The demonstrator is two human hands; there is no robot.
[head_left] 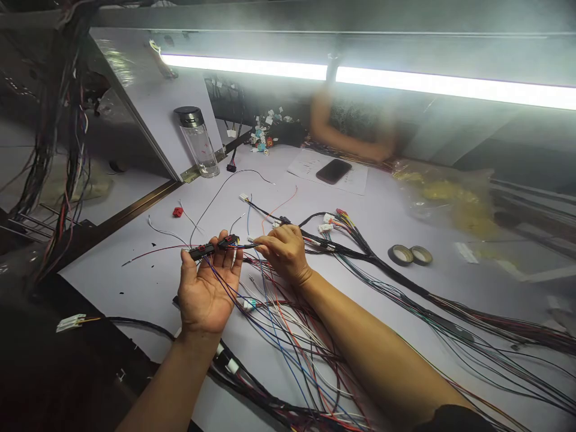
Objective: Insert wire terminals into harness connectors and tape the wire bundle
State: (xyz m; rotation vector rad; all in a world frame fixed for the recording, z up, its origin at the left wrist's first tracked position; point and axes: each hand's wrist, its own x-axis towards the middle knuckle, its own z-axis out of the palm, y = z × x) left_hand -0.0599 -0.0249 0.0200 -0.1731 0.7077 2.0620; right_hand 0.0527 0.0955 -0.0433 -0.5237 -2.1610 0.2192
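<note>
My left hand (pixel 207 294), palm up, is closed on a black connector (pixel 201 251) between thumb and fingers. Blue and purple wires trail down from that connector. A second black connector (pixel 228 241) rests against the fingertips, with coloured wires leaving its right side. Just to the right, my right hand (pixel 285 253) pinches a thin wire (pixel 252 245) close to this second connector; its far end is hidden by the fingers. Below both hands spreads a tangle of loose wires (pixel 288 324). Behind the right hand lies a black-taped wire harness (pixel 396 273) with white connectors at its branches.
A glass bottle (pixel 198 144) stands at the back left. A red connector (pixel 177 212) lies left of my hands. A phone (pixel 333 171) sits on paper at the back, before another person's blurred arm (pixel 346 141). Two tape rolls (pixel 410 255) lie on the right.
</note>
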